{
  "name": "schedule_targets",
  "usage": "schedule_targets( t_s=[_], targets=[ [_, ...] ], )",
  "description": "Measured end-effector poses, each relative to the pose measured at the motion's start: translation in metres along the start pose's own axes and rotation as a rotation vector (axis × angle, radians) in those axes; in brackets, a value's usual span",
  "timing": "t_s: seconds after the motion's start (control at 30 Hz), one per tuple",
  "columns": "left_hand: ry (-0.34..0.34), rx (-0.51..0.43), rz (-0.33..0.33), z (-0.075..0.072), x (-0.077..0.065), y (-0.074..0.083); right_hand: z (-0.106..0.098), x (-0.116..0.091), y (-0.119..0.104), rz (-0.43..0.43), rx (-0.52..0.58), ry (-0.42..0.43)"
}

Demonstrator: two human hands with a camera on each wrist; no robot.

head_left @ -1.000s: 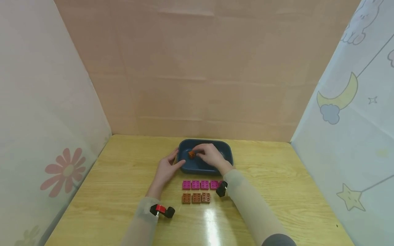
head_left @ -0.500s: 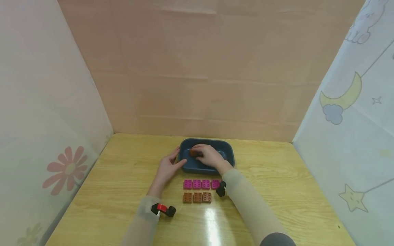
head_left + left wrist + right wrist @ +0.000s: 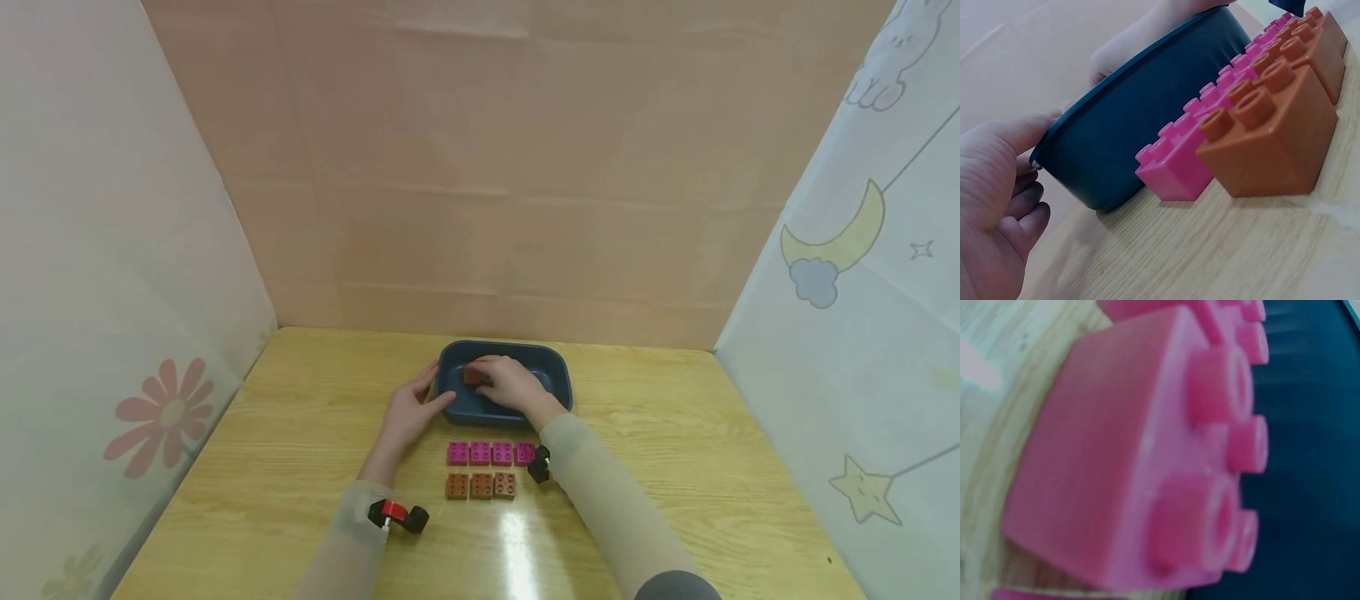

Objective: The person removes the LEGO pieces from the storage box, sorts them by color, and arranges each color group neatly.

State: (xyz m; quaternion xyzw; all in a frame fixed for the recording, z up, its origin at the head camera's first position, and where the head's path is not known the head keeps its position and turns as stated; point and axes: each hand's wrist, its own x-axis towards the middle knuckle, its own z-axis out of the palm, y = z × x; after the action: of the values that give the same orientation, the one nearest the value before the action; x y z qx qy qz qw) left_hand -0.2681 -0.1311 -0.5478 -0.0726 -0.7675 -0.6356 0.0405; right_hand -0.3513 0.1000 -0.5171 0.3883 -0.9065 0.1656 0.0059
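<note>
A dark blue rectangular tub [image 3: 553, 371] stands at the back of the table. My left hand [image 3: 405, 414] holds its left end, thumb at the rim; in the left wrist view the other fingers bend beside the tub wall [image 3: 1116, 125]. My right hand [image 3: 516, 387] reaches inside and pinches an orange toy building brick [image 3: 472, 376] near the tub's left end, its fingers covering part of it. In front of the tub lies a row of pink bricks [image 3: 480, 453], and nearer to me a row of three orange bricks [image 3: 482, 486].
A pink brick [image 3: 1091, 450] fills much of the right wrist view, close beside the tub. The wooden table [image 3: 315, 400] has a beige backdrop [image 3: 480, 208] behind it. Patterned white sheets [image 3: 862, 350] flank both sides. Small black devices [image 3: 538, 464] sit on both wrists.
The orange brick in the tub has turned slightly, and my right fingers now cover more of it. My left hand stays at the tub's left end.
</note>
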Motion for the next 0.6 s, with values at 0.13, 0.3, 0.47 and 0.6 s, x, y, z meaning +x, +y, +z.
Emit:
schedule_targets(
  t_s=[0.13,0.3,0.47,0.6],
  targets=[
    [0.003,0.004,0.001,0.0005,-0.0011,0.0004,0.0019,-0.0003,-0.0006,-0.009,-0.02,-0.018],
    [0.003,0.016,-0.008,0.001,-0.0005,0.0013,0.0027,-0.0003,-0.0006,-0.001,-0.002,-0.016],
    [0.005,0.03,-0.005,0.0006,-0.0003,0.0017,0.0029,-0.0003,-0.0012,0.017,0.016,-0.016],
    [0.001,0.035,0.003,0.0004,0.0,0.0013,0.0023,0.0002,-0.0012,0.013,0.004,-0.01]
  ],
)
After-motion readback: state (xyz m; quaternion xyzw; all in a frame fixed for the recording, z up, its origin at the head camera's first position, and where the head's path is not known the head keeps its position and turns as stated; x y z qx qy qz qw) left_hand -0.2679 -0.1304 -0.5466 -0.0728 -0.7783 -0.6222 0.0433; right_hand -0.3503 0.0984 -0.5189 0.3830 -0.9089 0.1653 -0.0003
